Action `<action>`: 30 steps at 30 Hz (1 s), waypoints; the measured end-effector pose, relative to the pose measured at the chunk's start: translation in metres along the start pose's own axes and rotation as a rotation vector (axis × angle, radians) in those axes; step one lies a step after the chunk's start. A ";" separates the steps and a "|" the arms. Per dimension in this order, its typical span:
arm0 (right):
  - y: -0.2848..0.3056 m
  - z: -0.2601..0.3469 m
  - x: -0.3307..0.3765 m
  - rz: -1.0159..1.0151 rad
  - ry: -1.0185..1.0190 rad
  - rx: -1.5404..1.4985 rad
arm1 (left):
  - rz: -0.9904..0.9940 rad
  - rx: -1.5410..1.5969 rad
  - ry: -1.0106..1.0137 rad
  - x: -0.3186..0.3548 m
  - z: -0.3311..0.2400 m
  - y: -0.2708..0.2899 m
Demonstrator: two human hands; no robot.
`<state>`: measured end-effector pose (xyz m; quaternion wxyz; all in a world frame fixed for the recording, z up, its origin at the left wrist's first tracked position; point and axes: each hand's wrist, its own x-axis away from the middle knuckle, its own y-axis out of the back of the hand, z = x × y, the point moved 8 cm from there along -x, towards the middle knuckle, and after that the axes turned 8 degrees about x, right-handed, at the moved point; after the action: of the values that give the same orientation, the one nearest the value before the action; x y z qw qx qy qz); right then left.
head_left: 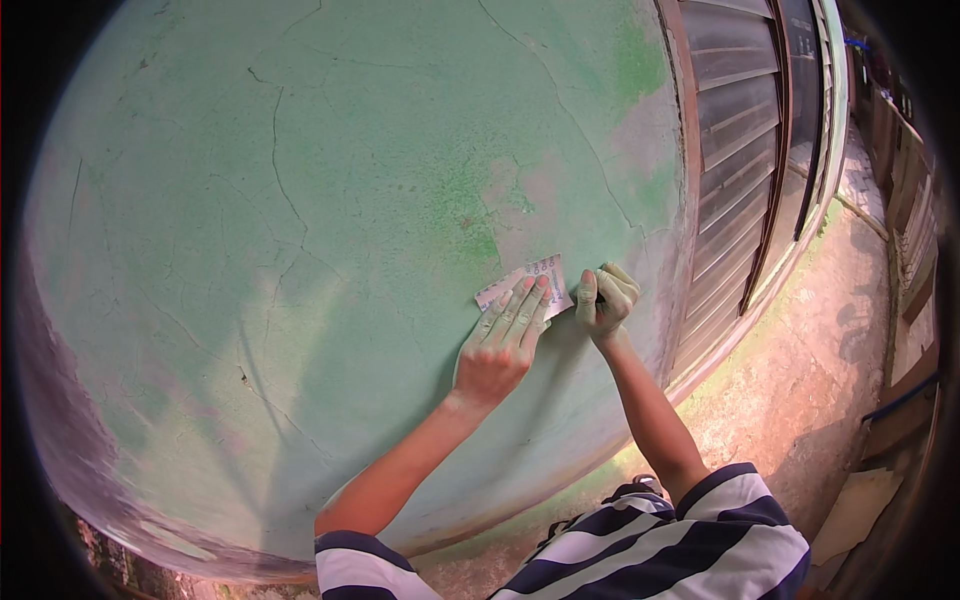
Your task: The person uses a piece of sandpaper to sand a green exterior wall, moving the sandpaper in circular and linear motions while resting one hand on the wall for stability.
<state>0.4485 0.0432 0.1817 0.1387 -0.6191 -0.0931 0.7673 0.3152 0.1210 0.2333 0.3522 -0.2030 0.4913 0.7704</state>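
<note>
My left hand [505, 340] presses a sheet of sandpaper [551, 281] against the green wall [400, 200], its fingers laid straight over the sheet. The sandpaper's pale, printed back faces me, and its upper and right edges stick out past my fingertips. Just to the right, my right hand [608, 300] is closed in a fist at the wall, apart from the sheet, with nothing seen sticking out of it. Pale dust coats the fingers of both hands. Above the sheet, the paint is worn to a pale pinkish patch [525, 205] beside brighter green.
Thin cracks run across the wall. On the right is a louvred window [735, 130] with a brown frame [690, 150]. A concrete path [815, 330] runs along the wall's foot, with a wooden fence [910, 210] on its far side and a loose board [855, 515] beside it.
</note>
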 end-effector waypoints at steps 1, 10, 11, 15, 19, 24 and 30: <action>-0.002 0.000 -0.001 -0.004 -0.006 0.005 | 0.045 0.022 0.009 0.005 0.000 -0.007; 0.004 -0.013 0.001 -0.022 -0.004 0.022 | -0.223 -0.193 0.159 -0.066 0.045 0.057; 0.005 -0.011 0.002 -0.023 -0.007 0.017 | -0.138 -0.170 0.119 -0.051 0.032 0.042; 0.001 -0.009 -0.002 -0.015 -0.010 0.012 | 0.039 -0.020 0.022 0.015 -0.004 -0.010; 0.001 -0.005 -0.002 0.001 -0.002 -0.009 | -0.033 -0.048 0.064 -0.007 0.006 0.007; 0.020 -0.012 -0.006 -0.007 -0.007 0.005 | -0.193 -0.133 0.160 -0.048 0.019 0.029; 0.037 -0.031 -0.003 0.063 -0.058 0.042 | -0.037 -0.031 0.159 0.018 -0.022 -0.037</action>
<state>0.4759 0.0068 0.1659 0.1246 -0.5964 -0.0616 0.7906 0.3301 0.1168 0.1892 0.3231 -0.2777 0.5018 0.7528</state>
